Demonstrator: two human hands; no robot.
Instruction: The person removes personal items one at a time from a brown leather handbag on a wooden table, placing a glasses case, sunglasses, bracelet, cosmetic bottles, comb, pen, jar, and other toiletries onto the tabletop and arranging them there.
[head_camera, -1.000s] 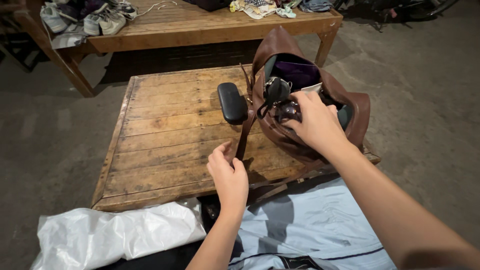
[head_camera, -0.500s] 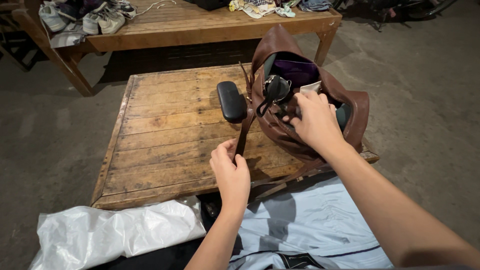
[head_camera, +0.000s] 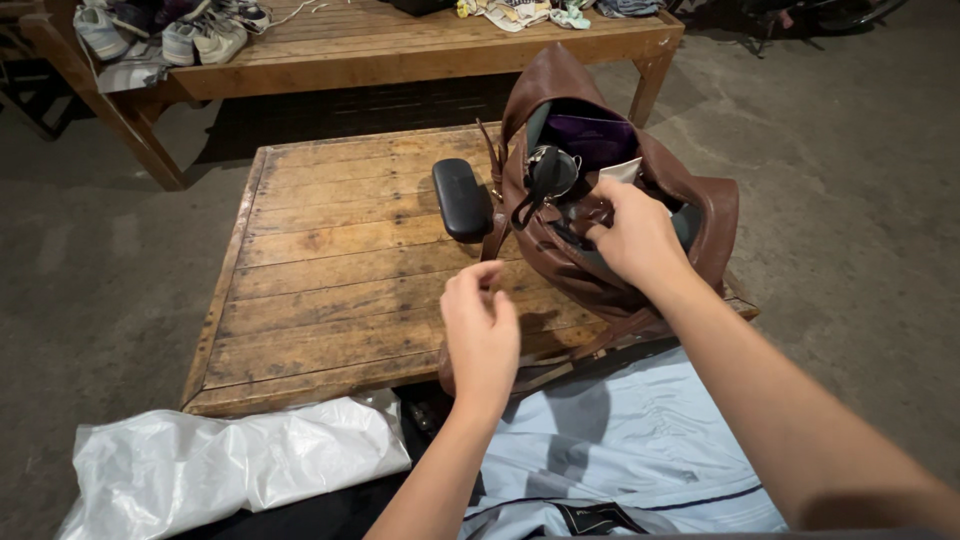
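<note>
A brown leather bag (head_camera: 700, 215) stands open on the right side of a low wooden table (head_camera: 330, 270). My right hand (head_camera: 635, 240) reaches into its mouth, fingers curled over the front rim. Inside show a purple item (head_camera: 595, 135), a round dark object (head_camera: 550, 170) and a white corner (head_camera: 625, 170). My left hand (head_camera: 480, 335) is raised just in front of the bag, thumb and fingers pinched around the bag's brown strap (head_camera: 494, 238). A black oblong case (head_camera: 462, 198) lies on the table touching the bag's left side.
A white plastic bag (head_camera: 240, 460) and a light blue garment (head_camera: 620, 440) lie near me below the table's front edge. A longer wooden bench (head_camera: 420, 45) behind carries shoes (head_camera: 190, 35) and crumpled clothes (head_camera: 520, 12). Concrete floor surrounds both.
My left hand has risen and moved right along the strap toward the bag. My right hand shifted slightly up at the bag's mouth.
</note>
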